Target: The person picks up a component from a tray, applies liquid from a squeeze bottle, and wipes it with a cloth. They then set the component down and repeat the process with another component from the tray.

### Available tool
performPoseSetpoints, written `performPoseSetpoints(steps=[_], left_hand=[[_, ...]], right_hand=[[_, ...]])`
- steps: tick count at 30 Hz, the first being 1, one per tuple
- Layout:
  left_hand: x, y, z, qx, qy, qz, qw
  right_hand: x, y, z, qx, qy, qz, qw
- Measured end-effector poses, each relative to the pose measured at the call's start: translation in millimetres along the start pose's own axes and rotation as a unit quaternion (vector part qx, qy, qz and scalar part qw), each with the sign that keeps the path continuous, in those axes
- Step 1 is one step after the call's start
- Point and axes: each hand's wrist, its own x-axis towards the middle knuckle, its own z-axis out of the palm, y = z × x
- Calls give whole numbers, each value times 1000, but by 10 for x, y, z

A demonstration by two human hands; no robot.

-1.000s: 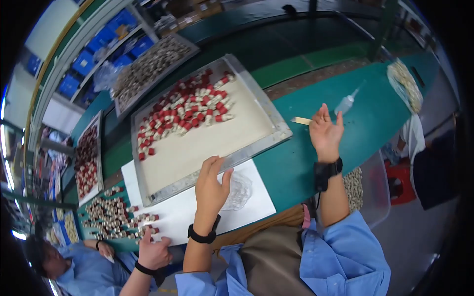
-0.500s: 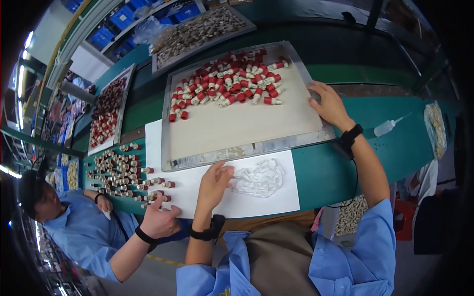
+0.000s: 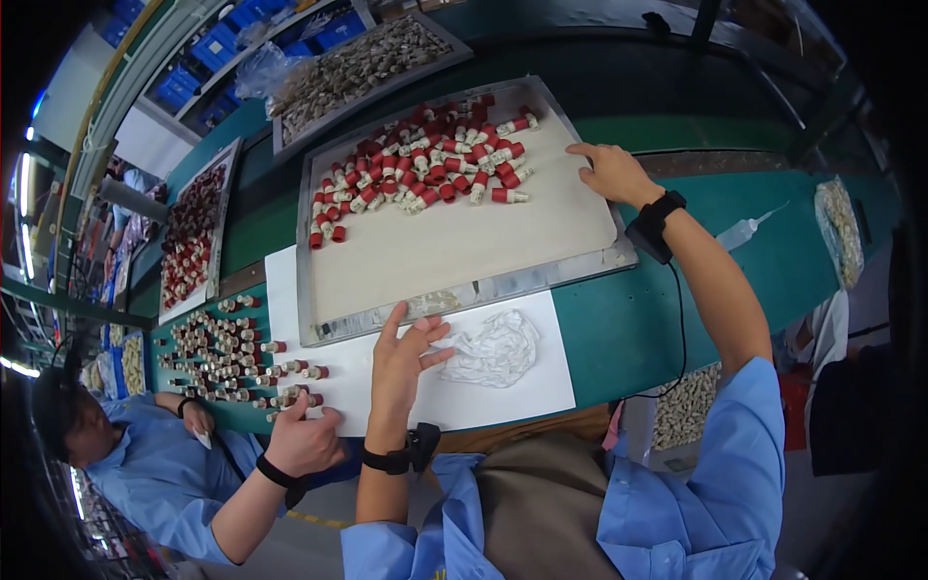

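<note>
We are working at a shallow metal tray (image 3: 474,246) in the middle of the frame, where a heap of red-and-white pieces (image 3: 416,169) is lying across its upper half and its pale lower half is showing bare. Our right hand (image 3: 617,174) is resting around the tray's right rim, index finger stretched out over the inside; the fingers are looking loosely bent, and we cannot tell whether they are gripping the rim. Our left hand (image 3: 396,362) is hovering at the tray's lower edge, fingers spread and grasping nothing, above a white sheet (image 3: 546,382) and just beside crumpled clear plastic (image 3: 493,353). We are judging this step to be one of squaring or steadying the tray; the next move would be calling for a firm hold on both rims and a level tray, so the loose pieces are not rolling. Farther left, a co-worker's hand (image 3: 302,443) is reaching to rows of small red-and-metal pieces (image 3: 217,353) that are standing or leaning on the green table (image 3: 604,333). Grey pieces (image 3: 367,68) are lying heaped toward the upper left, and a small white bottle (image 3: 738,234) is lying at the right, near a bag of pale pieces (image 3: 839,232).
</note>
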Motion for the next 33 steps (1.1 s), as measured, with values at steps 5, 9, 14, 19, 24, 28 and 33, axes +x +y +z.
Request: performPoseSetpoints(steps=[5, 9, 14, 19, 24, 28, 33], left_hand=[[59, 2, 54, -110, 16, 9, 994], [98, 48, -177, -69, 1, 7, 998], [209, 170, -389, -78, -20, -18, 997], [247, 218, -413, -2, -9, -23, 1000], [190, 293, -421, 164, -5, -25, 986], [311, 339, -540, 443, 68, 116, 886], [439, 339, -463, 520, 145, 274, 796]], right_hand=[[-2, 28, -11, 4, -1, -3, 1000], [-113, -59, -76, -5, -27, 8, 1000], [-246, -184, -144, -32, -70, 6, 997], [-362, -197, -144, -22, -77, 7, 997], [-414, -293, -236, -38, -114, 50, 991], [-418, -352, -183, -17, -59, 96, 993], [-198, -195, -10, -11, 22, 135, 991]])
